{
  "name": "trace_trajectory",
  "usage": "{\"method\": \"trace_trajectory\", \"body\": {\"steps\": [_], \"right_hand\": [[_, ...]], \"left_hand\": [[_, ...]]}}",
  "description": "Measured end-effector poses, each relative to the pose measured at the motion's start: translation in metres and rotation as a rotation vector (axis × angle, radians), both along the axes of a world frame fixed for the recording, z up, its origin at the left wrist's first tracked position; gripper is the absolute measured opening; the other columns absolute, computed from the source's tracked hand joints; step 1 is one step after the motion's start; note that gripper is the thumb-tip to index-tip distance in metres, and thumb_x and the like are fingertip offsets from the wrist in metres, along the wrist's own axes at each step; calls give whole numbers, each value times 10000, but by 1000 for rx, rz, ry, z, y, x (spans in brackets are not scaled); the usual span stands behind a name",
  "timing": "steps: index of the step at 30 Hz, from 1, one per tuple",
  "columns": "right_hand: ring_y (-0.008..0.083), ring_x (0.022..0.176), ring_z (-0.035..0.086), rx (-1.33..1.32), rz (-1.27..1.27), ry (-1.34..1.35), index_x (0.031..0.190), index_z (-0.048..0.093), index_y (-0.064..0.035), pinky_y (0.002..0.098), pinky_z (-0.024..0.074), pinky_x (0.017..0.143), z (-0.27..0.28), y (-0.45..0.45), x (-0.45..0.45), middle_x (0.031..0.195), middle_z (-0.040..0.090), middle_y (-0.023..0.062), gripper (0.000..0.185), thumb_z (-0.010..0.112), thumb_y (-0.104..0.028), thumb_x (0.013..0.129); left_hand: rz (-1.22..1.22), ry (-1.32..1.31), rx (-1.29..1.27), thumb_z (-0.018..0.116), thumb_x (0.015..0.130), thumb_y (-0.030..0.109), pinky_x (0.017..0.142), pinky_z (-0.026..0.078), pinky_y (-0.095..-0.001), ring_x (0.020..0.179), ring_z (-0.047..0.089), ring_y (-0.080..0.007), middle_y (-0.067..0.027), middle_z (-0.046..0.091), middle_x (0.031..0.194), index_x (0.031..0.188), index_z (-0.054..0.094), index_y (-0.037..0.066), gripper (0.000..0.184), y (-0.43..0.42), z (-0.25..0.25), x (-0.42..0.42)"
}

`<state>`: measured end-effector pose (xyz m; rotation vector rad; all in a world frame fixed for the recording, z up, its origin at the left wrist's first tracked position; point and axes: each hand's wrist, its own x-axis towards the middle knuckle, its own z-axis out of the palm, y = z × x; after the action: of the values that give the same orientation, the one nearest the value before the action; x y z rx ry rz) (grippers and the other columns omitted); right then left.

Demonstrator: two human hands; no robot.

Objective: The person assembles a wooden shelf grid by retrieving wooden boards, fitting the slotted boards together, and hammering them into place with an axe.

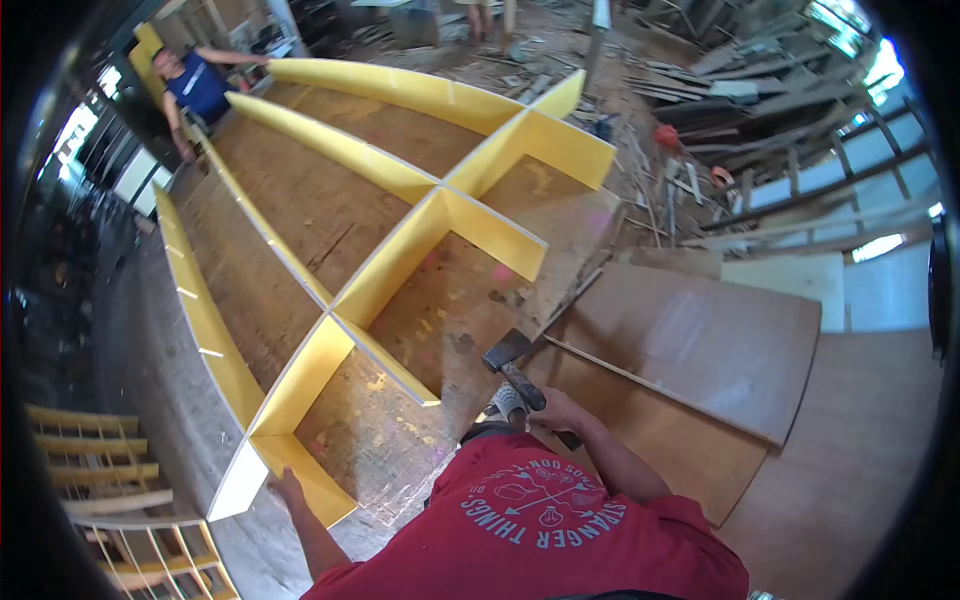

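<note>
My right hand (560, 411) grips the handle of a hatchet (508, 351), its dark head raised over the table edge, close to my red shirt. My left hand (288, 488) holds the near end of a yellow wooden frame (395, 260), at a short yellow board (305, 475); some of its fingers are hidden behind it. Long curved yellow strips cross a straight yellow cross-board in slots, all standing on edge on a stained wooden table (390, 455).
Across the table a person in a dark blue shirt (197, 88) has hands at the strips' far ends. Brown plywood sheets (690, 340) lie to my right. Scrap wood (760, 110) is piled at the back right. More yellow frames (95, 445) stand at the lower left.
</note>
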<state>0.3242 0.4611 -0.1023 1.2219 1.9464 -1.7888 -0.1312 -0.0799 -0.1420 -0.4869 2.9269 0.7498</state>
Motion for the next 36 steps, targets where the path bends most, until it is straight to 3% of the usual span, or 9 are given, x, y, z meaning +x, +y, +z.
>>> {"method": "trace_trajectory", "body": {"steps": [3, 6, 9, 12, 15, 18, 22, 29, 36], "right_hand": [[178, 598, 673, -80, -110, 22, 1115, 629, -22, 351, 572, 523, 19, -54, 43, 799, 666, 87, 333, 767, -145, 839], [190, 579, 666, -97, -171, -9, 1188, 602, -9, 347, 578, 529, 15, -121, 74, 844, 664, 98, 398, 738, -124, 832], [216, 598, 684, -89, -149, 74, 1211, 603, 10, 361, 588, 549, -6, -182, 88, 890, 698, 132, 432, 726, -120, 817], [263, 647, 701, 138, -15, 133, 1226, 608, 36, 407, 601, 623, -19, -226, 77, 946, 732, 169, 480, 724, -156, 802], [323, 814, 739, 312, 136, 346, 1232, 620, 41, 448, 602, 768, -44, -264, 27, 1018, 747, 207, 523, 733, -229, 798], [377, 988, 738, 105, 374, 15, 1212, 655, 2, 471, 575, 886, -31, -268, -30, 1073, 744, 232, 514, 750, -309, 814], [437, 968, 734, 468, 208, 181, 1152, 713, -22, 504, 584, 856, -65, -306, -86, 1026, 754, 258, 491, 804, -313, 768], [462, 1121, 688, 381, 8, 171, 1218, 654, 45, 542, 539, 970, -20, -343, -125, 1159, 701, 325, 599, 756, -452, 900], [436, 1092, 704, 526, 40, 26, 1255, 699, -9, 519, 553, 958, -51, -373, -134, 1141, 727, 275, 559, 721, -459, 924]], "left_hand": [[-81, 258, 165, 717, 883, 128, 973, 565, -481, 1093, 707, -415, -271, 706, 1253, 1314, 603, -139, 520, -15, -34, -15], [-28, -5, 134, 689, 884, 86, 921, 574, -464, 1021, 720, -366, -209, 729, 1185, 1338, 613, -89, 493, 19, 31, 8], [-90, -26, 720, 664, 913, 106, 984, 546, -458, 1122, 687, -341, -197, 688, 1259, 1359, 607, -69, 483, 4, 13, 3], [-100, -50, 788, 630, 934, 71, 945, 542, -458, 1090, 677, -315, -186, 683, 1248, 1373, 600, -63, 460, -3, -4, -12], [-134, -55, 787, 631, 964, 113, 965, 527, -457, 1119, 658, -335, -196, 667, 1277, 1410, 564, -68, 486, -1, -5, -9], [-138, -95, 710, 638, 970, 148, 976, 525, -463, 1128, 654, -347, -211, 650, 1296, 1439, 530, -71, 529, -2, 6, -4], [-183, -124, 772, 638, 985, 180, 972, 531, -473, 1140, 647, -356, -238, 625, 1320, 1458, 485, -89, 565, 4, 11, -5], [-175, -231, 1027, 610, 1023, 182, 953, 551, -525, 1138, 641, -398, -271, 566, 1384, 1529, 368, -59, 611, 2, 13, 3], [-275, -163, 733, 751, 936, 208, 905, 597, -543, 1139, 641, -416, -283, 547, 1412, 1521, 362, -46, 747, 15, 42, 10]]}}
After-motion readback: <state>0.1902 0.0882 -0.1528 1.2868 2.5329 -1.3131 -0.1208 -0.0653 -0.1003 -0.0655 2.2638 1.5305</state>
